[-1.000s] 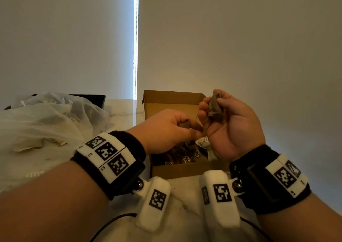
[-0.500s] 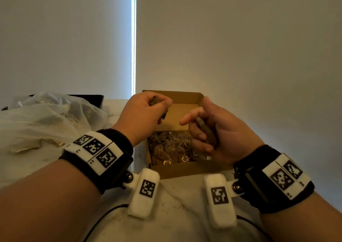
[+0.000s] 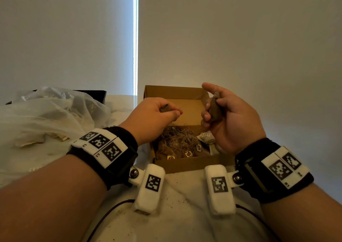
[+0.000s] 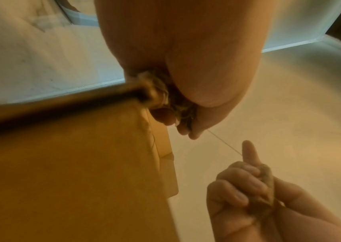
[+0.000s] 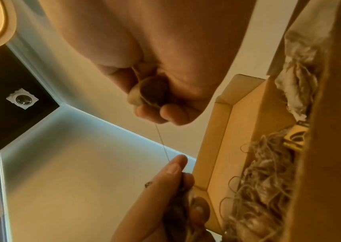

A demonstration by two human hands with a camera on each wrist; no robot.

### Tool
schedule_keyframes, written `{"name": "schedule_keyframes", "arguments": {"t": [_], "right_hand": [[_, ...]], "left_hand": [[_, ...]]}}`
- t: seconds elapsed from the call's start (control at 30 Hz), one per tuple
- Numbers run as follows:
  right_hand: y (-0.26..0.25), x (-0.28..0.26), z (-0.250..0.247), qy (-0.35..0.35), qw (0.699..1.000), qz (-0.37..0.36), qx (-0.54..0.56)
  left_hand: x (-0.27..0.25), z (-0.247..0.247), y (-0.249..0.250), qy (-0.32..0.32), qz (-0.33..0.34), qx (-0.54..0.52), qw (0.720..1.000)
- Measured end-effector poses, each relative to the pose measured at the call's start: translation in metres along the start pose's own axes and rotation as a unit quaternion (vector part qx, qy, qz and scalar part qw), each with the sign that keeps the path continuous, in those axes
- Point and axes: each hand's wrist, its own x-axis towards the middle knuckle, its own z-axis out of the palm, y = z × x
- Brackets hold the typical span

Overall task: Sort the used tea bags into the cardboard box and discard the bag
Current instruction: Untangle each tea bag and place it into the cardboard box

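Observation:
An open cardboard box stands on the table in front of me, holding several used tea bags with tangled strings and yellow tags. My left hand hovers over the box's left side and pinches a small brown tea bag. My right hand is over the right side, fingers curled round another brown tea bag. A thin string runs taut between the two hands. The clear plastic bag lies crumpled to the left, with pale scraps inside.
A dark flat object shows behind the plastic bag. A plain wall rises just behind the box. Crumbs and a dark cable lie on the pale tabletop near me.
The hands were together over the box; they have drawn apart, the left going left and up. The string is now stretched between them, and the right hand has lifted its tea bag.

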Motion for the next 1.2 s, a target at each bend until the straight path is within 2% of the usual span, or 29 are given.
{"name": "schedule_keyframes", "arguments": {"t": [0.17,0.27,0.37,0.5,0.7,0.9,1.07,1.13,1.2], "right_hand": [[0.008,0.007,-0.007,0.091,0.986,-0.02,-0.138],[0.014,0.011,-0.012,0.112,0.975,-0.013,-0.193],[0.017,0.01,-0.012,0.096,0.976,-0.003,-0.194],[0.017,0.004,-0.007,0.04,0.977,0.001,-0.208],[0.016,0.003,-0.005,0.039,0.983,0.007,-0.179],[0.016,0.002,-0.002,0.017,0.985,0.002,-0.173],[0.016,0.004,-0.007,0.037,0.979,0.012,-0.2],[0.011,0.005,-0.011,0.042,0.975,0.033,-0.215],[0.004,0.004,-0.015,0.018,0.965,0.075,-0.251]], "left_hand": [[-0.004,0.002,0.008,-0.05,0.017,0.005,0.999],[-0.004,0.003,0.014,-0.069,0.026,-0.014,0.997],[-0.003,0.007,0.015,-0.056,0.02,-0.061,0.996],[-0.005,0.013,0.014,-0.01,-0.027,-0.157,0.987],[-0.003,0.017,0.011,0.029,-0.057,-0.205,0.977],[-0.001,0.019,0.01,0.043,-0.066,-0.219,0.973],[0.0,0.016,0.01,0.035,-0.064,-0.211,0.975],[0.001,0.014,0.008,0.059,-0.059,-0.195,0.977],[0.002,0.013,0.004,0.086,-0.053,-0.175,0.979]]}}
